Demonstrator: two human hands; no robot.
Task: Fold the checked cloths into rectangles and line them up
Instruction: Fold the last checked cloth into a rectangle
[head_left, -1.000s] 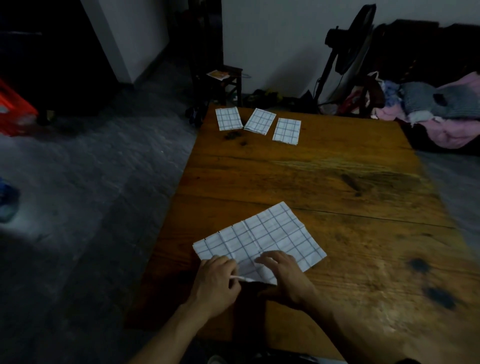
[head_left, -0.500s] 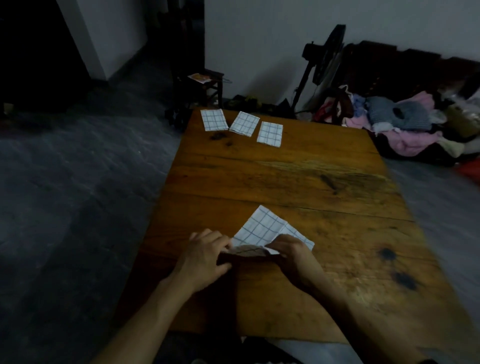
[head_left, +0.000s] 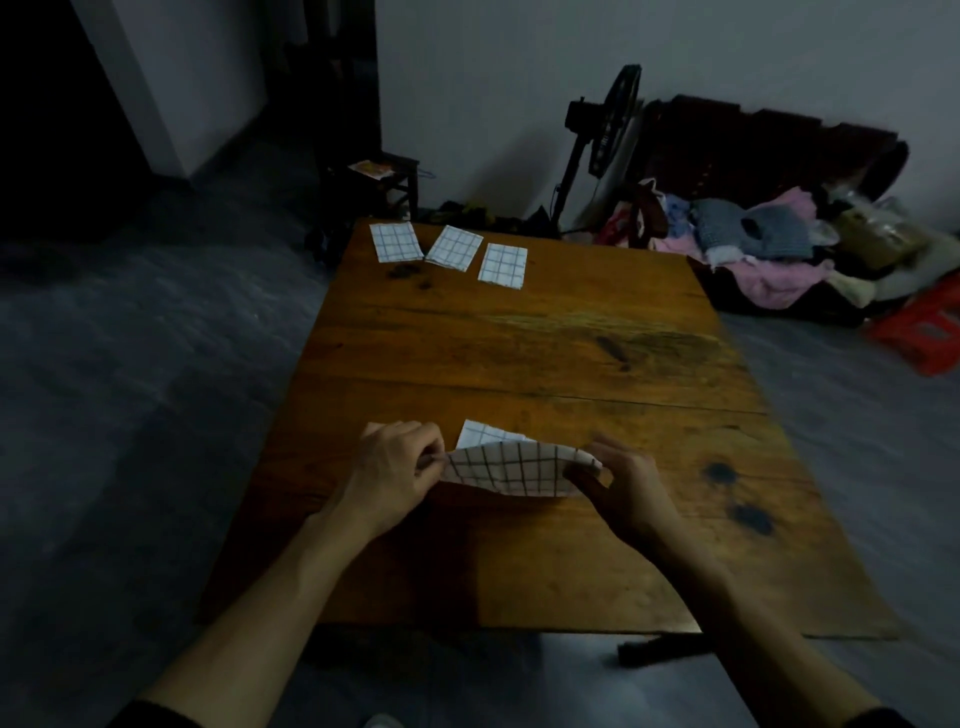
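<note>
A white checked cloth (head_left: 514, 467) is lifted a little off the wooden table (head_left: 519, 353), its near edge raised and folding over toward the far side. My left hand (head_left: 395, 467) pinches its left corner. My right hand (head_left: 618, 483) pinches its right corner. A far strip of the same cloth still lies flat behind the raised part. Three folded checked cloths lie in a row at the table's far left edge: the left one (head_left: 396, 241), the middle one (head_left: 454, 248) and the right one (head_left: 503, 265).
A dark stool (head_left: 384, 182) with a paper on it stands beyond the table's far left corner. A standing fan (head_left: 608, 130) and a heap of clothes (head_left: 753, 249) are at the back right. Grey floor surrounds the table.
The cloth lay spread flat a second ago with both hands at its near edge. Both hands have since lifted that edge and carried it over, so the cloth now shows narrower.
</note>
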